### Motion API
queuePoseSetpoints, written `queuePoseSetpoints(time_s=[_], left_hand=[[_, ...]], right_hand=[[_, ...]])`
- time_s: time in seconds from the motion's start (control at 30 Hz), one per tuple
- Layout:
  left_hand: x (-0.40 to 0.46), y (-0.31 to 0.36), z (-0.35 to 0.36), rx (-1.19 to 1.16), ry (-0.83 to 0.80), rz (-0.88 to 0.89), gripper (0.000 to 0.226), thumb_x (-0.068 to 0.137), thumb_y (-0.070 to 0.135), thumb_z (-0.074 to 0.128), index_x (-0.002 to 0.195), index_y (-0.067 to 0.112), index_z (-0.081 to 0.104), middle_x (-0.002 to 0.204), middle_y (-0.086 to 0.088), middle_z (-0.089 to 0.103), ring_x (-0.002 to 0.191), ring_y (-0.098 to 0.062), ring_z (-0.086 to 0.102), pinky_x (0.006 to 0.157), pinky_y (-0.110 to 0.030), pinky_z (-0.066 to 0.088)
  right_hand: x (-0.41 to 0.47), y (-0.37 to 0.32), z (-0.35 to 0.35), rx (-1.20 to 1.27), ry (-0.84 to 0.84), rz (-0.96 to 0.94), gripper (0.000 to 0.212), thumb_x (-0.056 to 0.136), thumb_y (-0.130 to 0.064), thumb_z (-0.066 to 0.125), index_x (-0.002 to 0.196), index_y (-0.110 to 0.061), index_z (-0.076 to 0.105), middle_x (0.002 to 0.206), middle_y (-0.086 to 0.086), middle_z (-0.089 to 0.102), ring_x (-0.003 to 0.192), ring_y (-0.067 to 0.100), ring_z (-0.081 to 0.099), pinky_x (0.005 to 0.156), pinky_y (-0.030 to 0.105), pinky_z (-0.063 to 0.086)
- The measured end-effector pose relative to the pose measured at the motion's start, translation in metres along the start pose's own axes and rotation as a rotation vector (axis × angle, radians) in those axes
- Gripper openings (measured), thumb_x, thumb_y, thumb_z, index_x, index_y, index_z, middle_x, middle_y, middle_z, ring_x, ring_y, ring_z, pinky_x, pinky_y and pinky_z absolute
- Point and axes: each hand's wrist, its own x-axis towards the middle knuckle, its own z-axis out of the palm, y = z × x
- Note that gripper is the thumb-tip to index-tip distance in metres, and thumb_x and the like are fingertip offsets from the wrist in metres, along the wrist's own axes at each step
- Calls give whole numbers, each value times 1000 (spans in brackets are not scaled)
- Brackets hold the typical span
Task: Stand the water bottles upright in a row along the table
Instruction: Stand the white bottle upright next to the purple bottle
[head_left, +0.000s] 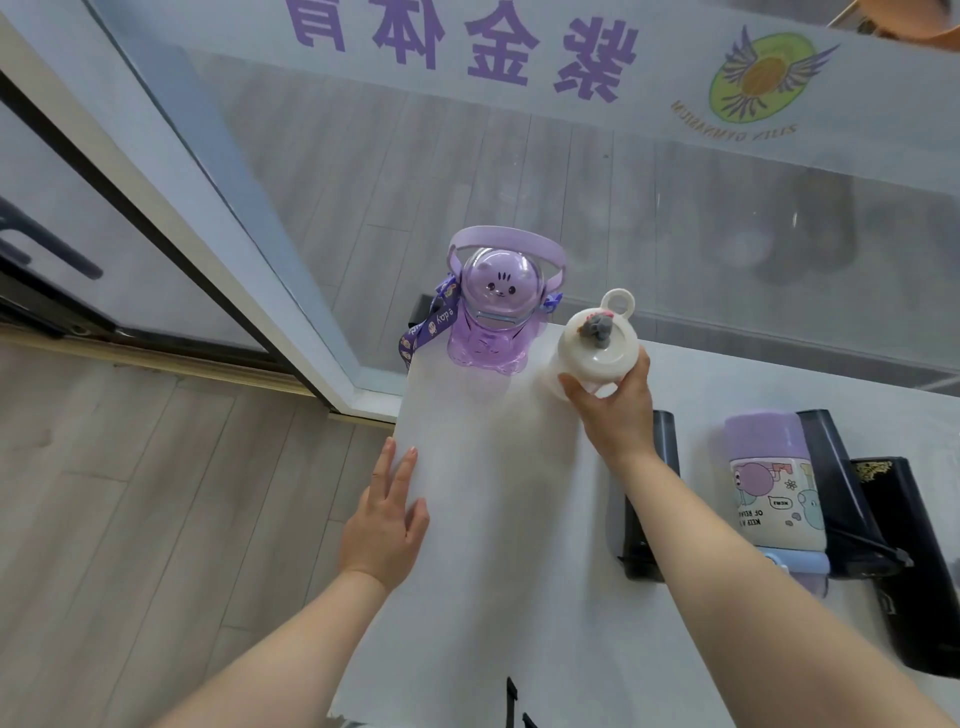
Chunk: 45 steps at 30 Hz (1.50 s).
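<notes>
- Your right hand (615, 410) gripped the white bottle (597, 353) with its fingers (574, 387), beside the purple bear bottle (493, 306).
- Left hand (387, 525) lay flat, fingers spread, on the white bench (493, 519) by a glass wall (571, 171).

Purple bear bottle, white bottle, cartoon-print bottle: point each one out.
purple bear bottle (498, 291), head view, on its clear domed lid.
white bottle (597, 351), head view, on its round white cap.
cartoon-print bottle (774, 499), head view, on its printed side as it lies flat.

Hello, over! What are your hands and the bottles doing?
Right hand gripping white bottle, upright beside purple bear bottle. Left hand flat on table. Cartoon bottle lying down.
</notes>
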Motion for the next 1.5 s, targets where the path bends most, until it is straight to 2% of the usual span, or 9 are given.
queuePoseSetpoints(time_s=[0.4, 0.57, 0.8, 0.93, 1.03, 1.13, 1.27, 1.4, 1.5], left_hand=[[1, 1, -1, 17, -11, 4, 65, 85, 50, 22, 148, 35, 19, 156, 21, -6, 107, -20, 55, 59, -28, 38], [2, -2, 3, 7, 4, 10, 64, 85, 47, 25, 147, 35, 20, 158, 19, -3, 109, -22, 55, 59, -31, 44], [2, -4, 3, 8, 11, 19, 64, 84, 49, 23, 147, 37, 18, 158, 20, -4, 113, -22, 52, 65, -36, 51], [2, -4, 3, -7, 20, 15, 64, 84, 48, 24, 147, 37, 19, 158, 19, -2, 120, -21, 45, 74, -38, 51], [2, -4, 4, -22, 13, 23, 64, 85, 46, 26, 148, 31, 22, 160, 11, 3, 130, -22, 32, 96, -43, 41], [3, -6, 5, -9, 1, 34, 64, 86, 44, 26, 148, 28, 24, 160, 5, 5, 134, -25, 27, 105, -45, 33], [2, -7, 5, -15, -20, 25, 65, 86, 45, 25, 149, 28, 23, 160, 4, 5, 139, -27, 21, 111, -45, 27], [1, -4, 2, -28, -38, 10, 68, 84, 47, 22, 149, 28, 21, 160, 3, 5, 140, -27, 17, 111, -45, 24], [0, -4, 0, -34, -69, -12, 66, 86, 45, 24, 150, 32, 14, 160, 7, -1, 143, -24, 8, 114, -45, 19]], right_hand=[[26, -5, 28, 13, 224, 40, 74, 68, -33, 83, 127, -21, 40, 123, -7, 54, 107, 12, 55, 81, 27, 44], [27, -7, 26, -34, 189, 44, 77, 69, -32, 82, 130, -15, 39, 123, -7, 48, 105, 9, 51, 83, 29, 42], [13, 2, -15, -256, 25, 46, 95, 73, -48, 77, 145, -12, 27, 146, 5, 36, 132, 23, 39, 107, 40, 37], [-13, 14, -56, -518, -87, -213, 62, 91, -20, 63, 145, -11, 33, 146, 9, 40, 133, 27, 36, 109, 32, 30], [-31, 25, -83, -684, -153, -426, 49, 89, 8, 49, 135, -9, 49, 136, 13, 51, 124, 32, 44, 106, 43, 38], [-46, 42, -107, -811, -244, -532, 67, 71, 25, 46, 129, -8, 57, 135, 14, 53, 119, 30, 45, 96, 48, 48], [-65, 54, -131, -1056, -411, -615, 98, 52, 29, 56, 137, -18, 50, 149, 10, 41, 130, 27, 34, 82, 38, 52], [-73, 69, -139, -1290, -522, -669, 112, 52, 18, 61, 149, -29, 30, 159, 10, 18, 142, 33, 19, 105, 44, 35], [-76, 73, -141, -1405, -559, -729, 121, 45, 12, 70, 150, -29, 26, 159, 12, 15, 142, 34, 16, 109, 42, 24]])
